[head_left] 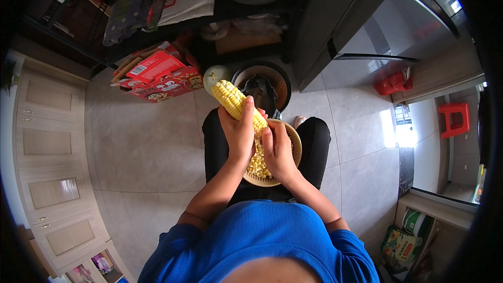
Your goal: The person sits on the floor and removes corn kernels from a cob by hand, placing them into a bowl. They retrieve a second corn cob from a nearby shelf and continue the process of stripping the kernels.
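A yellow corn cob [230, 97] slants up and to the left above my lap. My left hand [240, 131] is wrapped round its middle, thumb lying along the cob. At the cob's lower end, my right hand [277, 149] presses with its thumb and curled fingers against the kernels. Beneath both hands a round tan basket [297, 149] rests on my lap between my thighs. Loose yellow kernels [258, 165] lie in the basket, partly hidden by my hands.
Beyond my knees stands a round bin [283, 86] with a black bag, beside a pale green melon [214, 76]. A red carton [162, 76] sits at the far left. A dark refrigerator [361, 31] rises at the far right; wooden cabinets [50, 136] line the left.
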`<action>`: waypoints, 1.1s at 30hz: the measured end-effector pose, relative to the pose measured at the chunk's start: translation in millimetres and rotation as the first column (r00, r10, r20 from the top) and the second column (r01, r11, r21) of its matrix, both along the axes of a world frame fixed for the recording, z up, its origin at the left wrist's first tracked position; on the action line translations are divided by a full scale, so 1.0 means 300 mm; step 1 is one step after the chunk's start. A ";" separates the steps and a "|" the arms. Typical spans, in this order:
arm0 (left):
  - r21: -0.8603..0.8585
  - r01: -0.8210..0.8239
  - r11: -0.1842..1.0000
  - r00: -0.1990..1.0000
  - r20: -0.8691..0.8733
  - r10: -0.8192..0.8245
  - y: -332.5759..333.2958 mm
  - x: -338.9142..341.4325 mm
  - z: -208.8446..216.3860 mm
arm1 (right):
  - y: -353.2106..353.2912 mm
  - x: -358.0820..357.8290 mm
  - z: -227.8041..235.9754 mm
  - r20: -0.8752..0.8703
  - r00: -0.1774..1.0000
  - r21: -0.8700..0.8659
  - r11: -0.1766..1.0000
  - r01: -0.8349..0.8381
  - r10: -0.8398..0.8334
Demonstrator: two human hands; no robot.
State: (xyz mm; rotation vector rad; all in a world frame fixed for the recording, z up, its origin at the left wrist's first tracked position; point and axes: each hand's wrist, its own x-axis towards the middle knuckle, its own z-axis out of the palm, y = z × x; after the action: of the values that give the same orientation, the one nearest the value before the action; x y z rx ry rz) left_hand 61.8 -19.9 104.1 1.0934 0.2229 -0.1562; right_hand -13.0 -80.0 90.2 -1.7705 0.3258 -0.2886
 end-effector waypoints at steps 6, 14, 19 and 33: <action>-0.058 -0.010 0.998 0.999 -0.036 0.008 0.000 -0.002 -0.002 | 0.007 0.002 -0.048 0.006 0.999 0.021 0.999 0.031 -0.031; -0.094 -0.049 0.994 0.998 -0.051 0.044 -0.015 -0.018 0.018 | 0.009 0.019 -0.007 0.057 0.995 -0.060 0.995 0.081 -0.078; -0.130 -0.042 0.991 0.997 -0.064 0.034 -0.007 0.002 0.000 | 0.006 0.013 -0.036 0.009 0.996 0.089 0.992 0.091 -0.092; -0.244 0.156 0.957 0.987 -0.007 -0.163 0.036 0.004 -0.009 | -0.066 0.035 -0.021 -0.022 0.992 0.267 0.955 0.128 -0.127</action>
State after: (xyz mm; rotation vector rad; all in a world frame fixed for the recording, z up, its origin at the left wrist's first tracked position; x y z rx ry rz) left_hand 62.9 -9.1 101.6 0.8644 0.1352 -0.3352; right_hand -2.5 -99.7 83.9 -1.4864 0.4622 -0.3172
